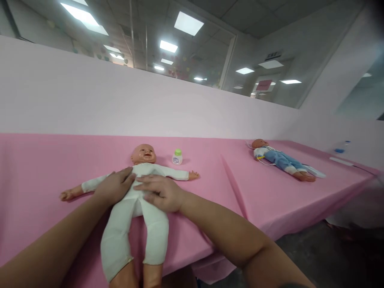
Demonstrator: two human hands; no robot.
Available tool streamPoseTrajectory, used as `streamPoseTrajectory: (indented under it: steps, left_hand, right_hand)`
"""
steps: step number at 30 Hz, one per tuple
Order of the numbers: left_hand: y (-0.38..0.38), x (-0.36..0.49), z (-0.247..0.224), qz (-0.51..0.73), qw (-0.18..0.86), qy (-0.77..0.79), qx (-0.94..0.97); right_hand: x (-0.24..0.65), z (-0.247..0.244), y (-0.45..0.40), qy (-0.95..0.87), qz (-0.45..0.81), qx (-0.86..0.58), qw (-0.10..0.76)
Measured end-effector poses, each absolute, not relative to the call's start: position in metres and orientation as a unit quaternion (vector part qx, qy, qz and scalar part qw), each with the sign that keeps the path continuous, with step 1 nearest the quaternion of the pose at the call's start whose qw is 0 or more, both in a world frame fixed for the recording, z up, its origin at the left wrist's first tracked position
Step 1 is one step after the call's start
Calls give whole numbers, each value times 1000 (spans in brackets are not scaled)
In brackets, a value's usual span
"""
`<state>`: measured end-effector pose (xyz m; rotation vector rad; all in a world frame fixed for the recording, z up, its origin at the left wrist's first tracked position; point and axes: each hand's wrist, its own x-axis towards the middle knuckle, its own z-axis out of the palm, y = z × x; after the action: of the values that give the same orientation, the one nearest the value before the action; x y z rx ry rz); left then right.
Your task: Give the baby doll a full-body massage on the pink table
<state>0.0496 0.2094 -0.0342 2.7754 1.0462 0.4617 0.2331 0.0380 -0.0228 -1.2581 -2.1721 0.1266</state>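
Observation:
A baby doll with a white cloth body lies on its back on the pink-covered table, its head toward the wall and its arms spread wide. My left hand rests against the side of the doll's chest, fingers stretched toward its shoulder. Across the doll's belly lies my right hand, with its fingers extended and slightly bent over the cloth. Neither hand lifts the doll. Beside the doll's head stands a small clear bottle with a green cap, apart from both hands.
Farther right on the table lies a second doll in blue and white clothes, with thin tubing about it and a clear plastic piece near its feet. A bottle with blue contents is at the far right. A white wall borders the back.

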Motion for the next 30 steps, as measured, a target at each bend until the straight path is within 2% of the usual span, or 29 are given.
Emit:
streamPoseTrajectory:
  steps: [3, 6, 12, 20, 24, 30]
  left_hand:
    - [208, 50, -37, 117, 38, 297, 947]
    - [210, 49, -41, 124, 51, 302, 944]
    - [205, 47, -42, 145, 85, 332, 928]
    - [211, 28, -34, 135, 86, 345, 925]
    - [237, -4, -35, 85, 59, 430, 897]
    - [252, -30, -27, 95, 86, 561, 818]
  right_hand:
    - [216, -25, 40, -852, 75, -420, 304]
    - [223, -31, 57, -851, 96, -430, 284]
    - [275, -40, 82, -765, 56, -581, 273]
    - [289, -28, 53, -652, 80, -727, 201]
    - [310, -16, 41, -614, 80, -773, 140]
    - [364, -12, 29, -502, 119, -853, 83]
